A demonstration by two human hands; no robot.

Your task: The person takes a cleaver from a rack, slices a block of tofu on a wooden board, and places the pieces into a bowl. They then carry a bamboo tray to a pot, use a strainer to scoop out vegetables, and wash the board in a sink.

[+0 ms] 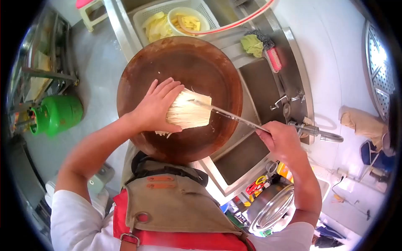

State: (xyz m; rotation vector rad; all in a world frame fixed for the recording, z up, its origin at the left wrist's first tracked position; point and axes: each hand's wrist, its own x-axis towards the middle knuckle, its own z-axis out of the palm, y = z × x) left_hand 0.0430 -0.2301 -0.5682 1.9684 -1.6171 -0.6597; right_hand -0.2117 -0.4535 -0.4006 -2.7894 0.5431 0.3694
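A large brown wok [180, 148] rests over the edge of the steel sink unit. Inside it lies a bundle of pale, thin strands [190, 109], cut straight along its right end. My left hand [159, 104] presses on the bundle's left side, fingers wrapped over it. In my right hand [278, 140], at the wok's right, is the handle end of a long thin metal tool [238, 119]. Its far end reaches onto the top of the bundle; whether it is a blade cannot be made out.
Behind the wok, a white basket [211, 14] holds a bowl of yellow pieces. A red-striped hose [247, 19] arches over it. Sink basins [264, 88] and a faucet [284, 100] lie right. A green gas cylinder [63, 113] stands left, a pot lid [274, 209] lower right.
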